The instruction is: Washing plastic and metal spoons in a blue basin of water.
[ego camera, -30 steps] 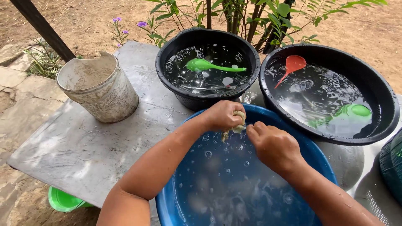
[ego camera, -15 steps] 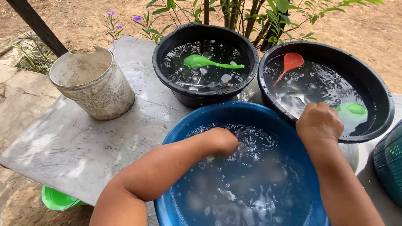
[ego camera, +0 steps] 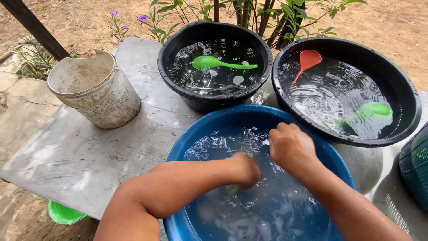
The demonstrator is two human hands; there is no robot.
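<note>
A blue basin (ego camera: 187, 134) of bubbly water sits nearest me. My left hand (ego camera: 247, 172) is dipped into the water at the basin's middle, curled like a fist with its fingers under the surface. A blurred pale shape (ego camera: 231, 190) shows just below it, and I cannot tell whether the hand grips it. My right hand (ego camera: 290, 146) hovers over the far right part of the basin with its fingers curled down to the water. Nothing shows in it.
Two black basins of water stand behind: the left one (ego camera: 174, 85) holds a green ladle (ego camera: 209, 63), the right one (ego camera: 401, 129) a red ladle (ego camera: 307, 60) and a green ladle (ego camera: 372, 110). A dirty white bucket (ego camera: 104, 96) stands on the grey slab (ego camera: 80, 156). A green basket (ego camera: 414, 167) is at right.
My right hand has come back from over the right black basin to the blue basin. My left hand, which held a pale cloth above the water, has sunk deeper in.
</note>
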